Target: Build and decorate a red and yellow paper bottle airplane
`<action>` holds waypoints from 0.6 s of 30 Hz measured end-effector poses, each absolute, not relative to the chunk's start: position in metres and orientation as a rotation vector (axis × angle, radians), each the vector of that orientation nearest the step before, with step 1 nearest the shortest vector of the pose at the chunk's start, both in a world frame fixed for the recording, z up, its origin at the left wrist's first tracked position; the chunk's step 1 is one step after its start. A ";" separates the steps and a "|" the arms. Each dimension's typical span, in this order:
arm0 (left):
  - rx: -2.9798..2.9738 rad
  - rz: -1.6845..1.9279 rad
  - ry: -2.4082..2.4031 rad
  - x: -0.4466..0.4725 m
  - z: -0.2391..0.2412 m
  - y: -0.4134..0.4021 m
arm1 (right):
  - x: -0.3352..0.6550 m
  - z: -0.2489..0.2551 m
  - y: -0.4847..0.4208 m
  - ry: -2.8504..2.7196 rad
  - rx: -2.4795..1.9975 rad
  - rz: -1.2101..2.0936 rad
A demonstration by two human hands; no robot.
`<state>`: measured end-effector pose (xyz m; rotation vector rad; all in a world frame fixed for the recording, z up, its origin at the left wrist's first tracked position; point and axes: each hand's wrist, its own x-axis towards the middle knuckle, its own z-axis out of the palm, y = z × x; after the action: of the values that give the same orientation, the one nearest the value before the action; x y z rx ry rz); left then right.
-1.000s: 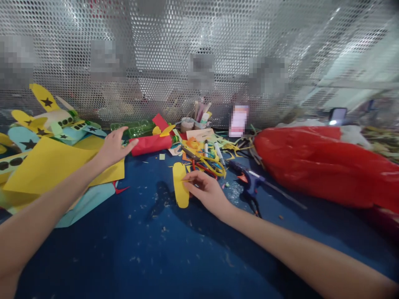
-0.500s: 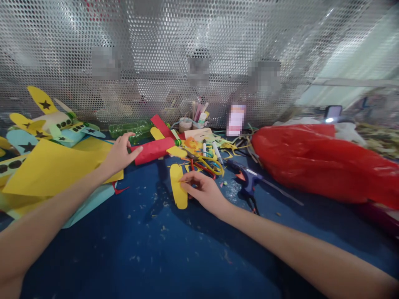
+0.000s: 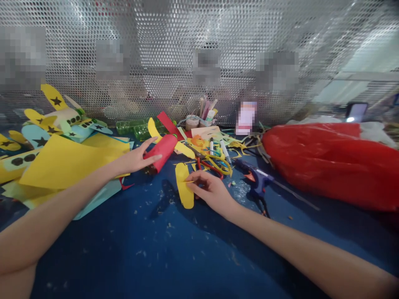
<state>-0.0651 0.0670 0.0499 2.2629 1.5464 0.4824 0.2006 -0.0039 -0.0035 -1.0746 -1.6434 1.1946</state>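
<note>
left hand (image 3: 134, 160) gripping red roll (image 3: 163, 149) | right hand (image 3: 212, 191) pinching yellow cutout (image 3: 183, 193) | label (image 3: 246, 117) blurred

Craft workshop: paper scraps (image 3: 215, 151), glue gun (image 3: 257, 180)

Left hand (image 3: 136, 160) grips red roll (image 3: 164, 150); right hand (image 3: 212, 192) pinches yellow cutout (image 3: 183, 193).

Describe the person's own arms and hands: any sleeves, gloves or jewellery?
Both arms are bare as far as the view shows, with no sleeves. The left hand and the right hand wear no gloves. No ring, watch or bracelet shows on either one.
</note>
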 end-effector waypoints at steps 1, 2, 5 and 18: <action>2.211 0.472 1.530 -0.063 0.052 0.064 | 0.201 -0.004 -0.004 -1.650 -1.075 1.186; 2.136 0.465 1.514 -0.060 0.054 0.061 | 0.201 -0.004 -0.004 -1.656 -1.075 1.175; 2.027 0.481 1.473 -0.052 0.063 0.052 | 0.201 -0.003 -0.004 -1.637 -1.074 1.166; 3.158 0.353 1.096 -0.051 0.055 0.076 | 0.200 0.001 -0.002 -1.470 -1.097 1.120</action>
<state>-0.0511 0.0763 0.0549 3.1583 1.0959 0.3532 0.1995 -0.0019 0.0005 -1.0973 -1.4696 1.1196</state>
